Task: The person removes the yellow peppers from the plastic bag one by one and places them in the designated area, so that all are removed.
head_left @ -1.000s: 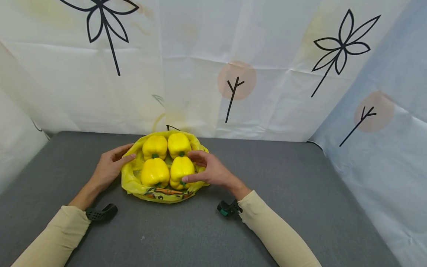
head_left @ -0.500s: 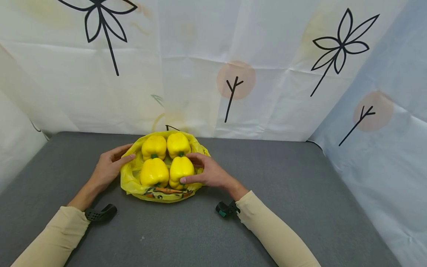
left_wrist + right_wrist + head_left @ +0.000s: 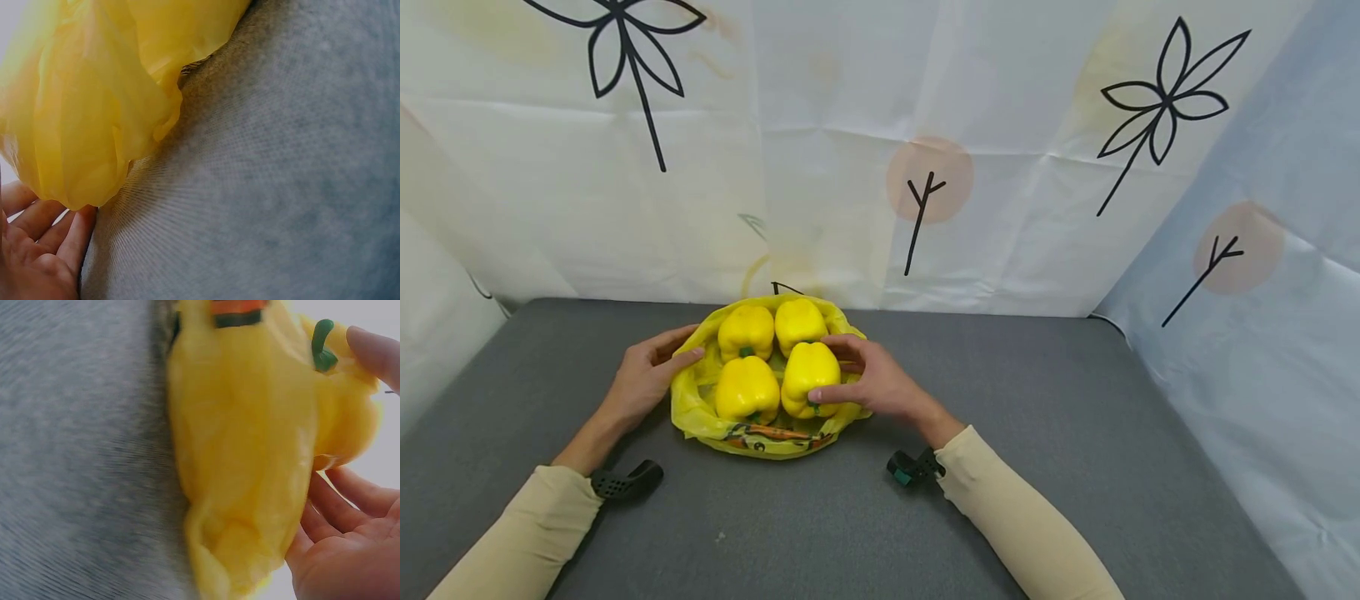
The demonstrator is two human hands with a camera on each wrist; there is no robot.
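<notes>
A yellow plastic bag (image 3: 700,417) lies with its mouth turned up and several yellow bell peppers (image 3: 748,388) inside. The right hand (image 3: 880,379) grips the front right bell pepper (image 3: 811,373), thumb near its stem and fingers round its far side. In the right wrist view this pepper (image 3: 344,422) with its green stem shows above the rim of the bag (image 3: 244,431). The left hand (image 3: 643,375) holds the left rim of the bag, thumb over the edge. The left wrist view shows its fingers (image 3: 47,222) against the outside of the bag (image 3: 81,112).
The bag stands on a grey cloth-covered table (image 3: 790,533), near its back edge. A white curtain (image 3: 820,208) with printed plant outlines hangs behind, and a bluish one (image 3: 1300,350) on the right. Each wrist wears a dark band (image 3: 628,481).
The right hand has lifted the front right bell pepper slightly, up and to the right, away from the bag's front rim. The left hand has stayed at the bag's left rim.
</notes>
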